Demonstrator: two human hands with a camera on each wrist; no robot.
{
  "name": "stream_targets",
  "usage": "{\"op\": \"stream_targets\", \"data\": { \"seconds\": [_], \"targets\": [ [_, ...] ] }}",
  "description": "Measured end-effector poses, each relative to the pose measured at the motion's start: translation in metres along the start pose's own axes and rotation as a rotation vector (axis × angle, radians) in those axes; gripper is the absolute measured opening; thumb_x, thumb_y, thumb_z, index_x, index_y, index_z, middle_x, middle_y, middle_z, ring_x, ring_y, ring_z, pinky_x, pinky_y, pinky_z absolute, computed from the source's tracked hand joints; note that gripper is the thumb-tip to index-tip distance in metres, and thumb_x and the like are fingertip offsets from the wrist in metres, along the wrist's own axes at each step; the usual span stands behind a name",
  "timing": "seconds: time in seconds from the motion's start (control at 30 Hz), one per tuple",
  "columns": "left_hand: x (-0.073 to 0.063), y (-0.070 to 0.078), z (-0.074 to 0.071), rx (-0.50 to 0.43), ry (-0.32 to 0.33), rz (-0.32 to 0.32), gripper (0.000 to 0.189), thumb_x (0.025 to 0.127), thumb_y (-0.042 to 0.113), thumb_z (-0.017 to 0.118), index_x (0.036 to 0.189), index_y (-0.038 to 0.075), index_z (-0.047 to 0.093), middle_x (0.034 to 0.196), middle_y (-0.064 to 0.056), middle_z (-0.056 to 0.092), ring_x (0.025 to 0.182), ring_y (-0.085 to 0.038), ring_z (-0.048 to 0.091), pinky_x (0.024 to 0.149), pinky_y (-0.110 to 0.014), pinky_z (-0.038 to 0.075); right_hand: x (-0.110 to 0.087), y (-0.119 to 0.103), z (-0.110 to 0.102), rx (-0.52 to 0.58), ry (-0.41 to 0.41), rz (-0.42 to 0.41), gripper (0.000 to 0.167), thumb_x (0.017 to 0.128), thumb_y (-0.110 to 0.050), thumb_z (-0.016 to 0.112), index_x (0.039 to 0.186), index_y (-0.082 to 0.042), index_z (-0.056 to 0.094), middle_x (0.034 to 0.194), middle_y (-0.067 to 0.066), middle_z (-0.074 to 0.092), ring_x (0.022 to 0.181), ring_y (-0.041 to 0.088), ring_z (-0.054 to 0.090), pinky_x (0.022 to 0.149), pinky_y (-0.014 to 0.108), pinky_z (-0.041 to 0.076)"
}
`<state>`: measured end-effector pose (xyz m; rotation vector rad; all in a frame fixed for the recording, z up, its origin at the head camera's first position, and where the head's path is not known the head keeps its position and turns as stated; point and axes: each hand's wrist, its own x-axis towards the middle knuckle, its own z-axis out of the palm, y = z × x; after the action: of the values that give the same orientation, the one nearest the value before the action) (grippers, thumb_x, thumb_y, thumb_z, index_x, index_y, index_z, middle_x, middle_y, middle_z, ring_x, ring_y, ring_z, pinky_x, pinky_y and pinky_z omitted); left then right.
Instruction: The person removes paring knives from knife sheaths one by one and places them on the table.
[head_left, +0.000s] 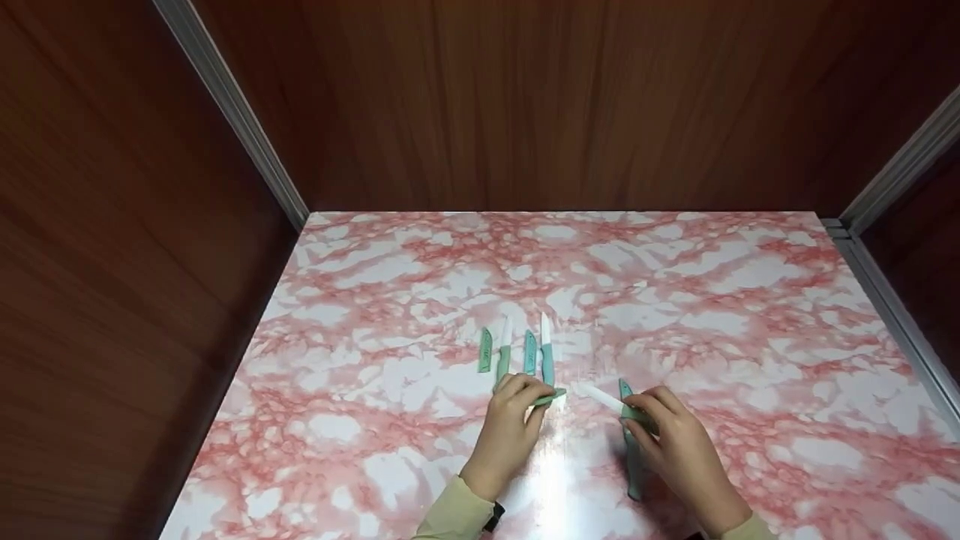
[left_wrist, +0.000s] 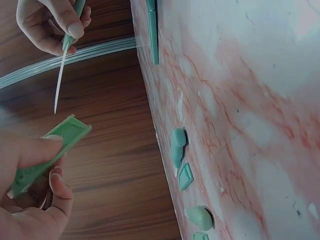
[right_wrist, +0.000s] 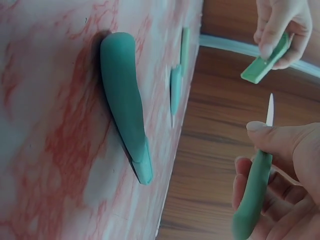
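My left hand (head_left: 511, 420) pinches a green blade cover (left_wrist: 75, 131) between thumb and fingers, its open end towards the other hand. In my right hand (head_left: 679, 439) is a small paring knife with a green handle (right_wrist: 254, 195) and a white blade (head_left: 602, 397). The blade tip points at the cover's open end, with a short gap between them. Below the right hand lies a teal paring knife (right_wrist: 121, 95) with its blade in a cover. Just beyond the left hand lies another green-handled paring knife (head_left: 504, 356), partly hidden by that hand.
A loose green cover (head_left: 485, 350), a teal cover (head_left: 530, 352) and a bare teal-handled paring knife (head_left: 547, 360) lie in a row mid-table. The table (head_left: 360, 300) has a red and white marbled top. Dark wood panels (head_left: 525, 105) stand behind and beside it.
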<state>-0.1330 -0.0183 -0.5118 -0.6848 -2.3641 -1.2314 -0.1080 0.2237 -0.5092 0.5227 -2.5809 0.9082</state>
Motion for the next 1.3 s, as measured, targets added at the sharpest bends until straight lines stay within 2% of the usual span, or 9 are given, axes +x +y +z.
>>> {"op": "stream_targets", "data": {
  "seconds": [0.27, 0.43, 0.57, 0.73, 0.83, 1.03, 1.13, 1.3],
  "targets": [
    [-0.002, 0.001, 0.002, -0.058, -0.021, 0.001, 0.014, 0.085, 0.000, 0.070, 0.097, 0.008, 0.071, 0.095, 0.003, 0.059, 0.092, -0.008, 0.058, 0.082, -0.014, 0.047, -0.001, 0.001, 0.002, 0.033, -0.022, 0.081, 0.030, 0.076, -0.003, 0.080, 0.102, -0.012, 0.067, 0.091, -0.010, 0.053, 0.078, 0.001, 0.057, 0.063, 0.018, 0.052],
    [-0.002, 0.001, 0.004, -0.099, -0.027, 0.006, 0.015, 0.082, -0.003, 0.072, 0.094, 0.007, 0.072, 0.092, 0.002, 0.059, 0.088, -0.007, 0.059, 0.078, -0.015, 0.049, -0.001, 0.002, 0.005, 0.055, -0.021, 0.087, 0.030, 0.075, -0.003, 0.081, 0.099, -0.011, 0.065, 0.087, -0.010, 0.054, 0.071, 0.001, 0.053, 0.058, 0.018, 0.050],
    [-0.002, 0.001, 0.005, -0.111, -0.057, -0.011, 0.014, 0.083, -0.003, 0.071, 0.095, 0.006, 0.072, 0.090, 0.003, 0.058, 0.084, -0.006, 0.058, 0.073, -0.016, 0.050, -0.001, 0.002, 0.008, 0.069, -0.019, 0.098, 0.029, 0.074, -0.004, 0.082, 0.094, -0.012, 0.064, 0.083, -0.011, 0.055, 0.067, 0.000, 0.052, 0.056, 0.018, 0.049],
    [-0.002, 0.001, 0.005, -0.103, -0.097, -0.022, 0.018, 0.084, -0.001, 0.071, 0.100, 0.006, 0.070, 0.096, 0.001, 0.064, 0.091, -0.005, 0.060, 0.081, -0.014, 0.048, 0.000, -0.001, 0.011, 0.089, -0.045, 0.143, 0.028, 0.074, -0.008, 0.082, 0.093, -0.015, 0.063, 0.079, -0.014, 0.055, 0.063, 0.001, 0.051, 0.053, 0.019, 0.048],
    [-0.001, 0.002, 0.006, -0.101, -0.108, -0.024, 0.024, 0.083, 0.000, 0.072, 0.106, 0.007, 0.066, 0.098, 0.001, 0.066, 0.091, -0.006, 0.062, 0.081, -0.015, 0.049, 0.000, -0.004, 0.012, 0.095, -0.059, 0.168, 0.028, 0.074, -0.011, 0.082, 0.094, -0.017, 0.064, 0.077, -0.015, 0.054, 0.061, 0.002, 0.050, 0.052, 0.020, 0.047],
    [-0.001, 0.002, 0.007, -0.174, -0.157, -0.101, 0.035, 0.086, 0.000, 0.069, 0.117, 0.009, 0.057, 0.088, 0.004, 0.065, 0.082, -0.002, 0.062, 0.076, -0.018, 0.051, 0.001, -0.006, 0.015, 0.103, -0.060, 0.183, 0.027, 0.076, -0.014, 0.081, 0.098, -0.018, 0.066, 0.076, -0.016, 0.053, 0.061, 0.003, 0.049, 0.052, 0.021, 0.046],
    [-0.001, 0.002, 0.007, -0.209, -0.170, -0.140, 0.037, 0.087, 0.001, 0.068, 0.120, 0.009, 0.053, 0.087, 0.001, 0.065, 0.081, -0.003, 0.062, 0.075, -0.017, 0.051, 0.001, -0.006, 0.015, 0.106, -0.057, 0.194, 0.026, 0.076, -0.014, 0.081, 0.098, -0.018, 0.066, 0.077, -0.016, 0.053, 0.061, 0.003, 0.049, 0.052, 0.022, 0.045],
    [-0.003, 0.003, 0.008, -0.191, -0.176, -0.170, 0.036, 0.088, 0.003, 0.068, 0.120, 0.006, 0.052, 0.090, -0.002, 0.065, 0.083, -0.005, 0.062, 0.074, -0.016, 0.051, 0.002, -0.007, 0.016, 0.121, -0.070, 0.225, 0.025, 0.078, -0.014, 0.080, 0.098, -0.016, 0.065, 0.078, -0.014, 0.055, 0.062, 0.004, 0.051, 0.053, 0.022, 0.047]
  ]
}}
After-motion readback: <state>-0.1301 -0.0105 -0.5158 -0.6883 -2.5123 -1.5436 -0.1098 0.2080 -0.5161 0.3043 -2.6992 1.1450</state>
